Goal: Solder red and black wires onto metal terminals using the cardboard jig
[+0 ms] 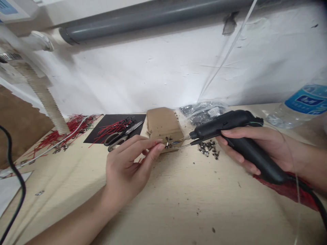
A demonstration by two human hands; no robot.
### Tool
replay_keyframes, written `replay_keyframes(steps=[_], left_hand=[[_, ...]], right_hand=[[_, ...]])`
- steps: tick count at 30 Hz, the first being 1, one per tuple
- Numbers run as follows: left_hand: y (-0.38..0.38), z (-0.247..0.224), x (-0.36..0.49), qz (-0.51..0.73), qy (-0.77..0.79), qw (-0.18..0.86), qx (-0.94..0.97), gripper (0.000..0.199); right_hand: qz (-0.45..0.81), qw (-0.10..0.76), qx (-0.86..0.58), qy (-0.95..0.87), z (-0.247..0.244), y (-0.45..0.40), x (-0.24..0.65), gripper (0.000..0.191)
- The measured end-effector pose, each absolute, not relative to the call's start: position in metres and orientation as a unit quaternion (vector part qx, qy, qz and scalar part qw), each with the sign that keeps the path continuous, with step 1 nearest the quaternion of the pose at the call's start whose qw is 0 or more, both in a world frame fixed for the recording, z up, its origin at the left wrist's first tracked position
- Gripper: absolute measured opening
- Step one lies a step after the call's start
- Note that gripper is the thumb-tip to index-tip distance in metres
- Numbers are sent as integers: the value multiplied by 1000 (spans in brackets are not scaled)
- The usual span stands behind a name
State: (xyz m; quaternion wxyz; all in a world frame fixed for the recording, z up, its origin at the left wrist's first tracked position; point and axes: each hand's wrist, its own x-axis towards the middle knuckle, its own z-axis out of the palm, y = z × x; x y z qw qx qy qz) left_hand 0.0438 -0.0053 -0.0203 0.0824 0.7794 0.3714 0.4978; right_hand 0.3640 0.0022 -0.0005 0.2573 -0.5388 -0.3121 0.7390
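Between thumb and fingertips, my left hand (130, 163) pinches a thin red wire (157, 142), and more red ends show under the palm. A small dark part with metal legs (167, 145) sits at the wire's tip, over a scorched cardboard block (163, 122). My right hand (265, 146) is wrapped round the handle of a black soldering gun (222, 124). Its tip and the thin metal feed tube below point left at the small part; whether they touch it I cannot tell. Loose small switch-like parts (208, 148) lie beneath the gun's nose.
Scissors (124, 134) and red wires with parts (114, 127) lie on a black sheet (95, 131). A larger red wire pile (74, 131) surrounds a ribbed hose (48, 98). Behind are a plastic bag of parts (204, 112) and a water bottle (298, 102). A black cable (21, 190) hangs left.
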Motion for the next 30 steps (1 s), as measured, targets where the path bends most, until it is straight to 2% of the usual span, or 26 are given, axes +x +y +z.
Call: replay_keyframes(steps=[30], left_hand=[[-6,-20,43,495,369,67,784,4]], right_hand=[[740,246,-552,-297,0,1,363,45]])
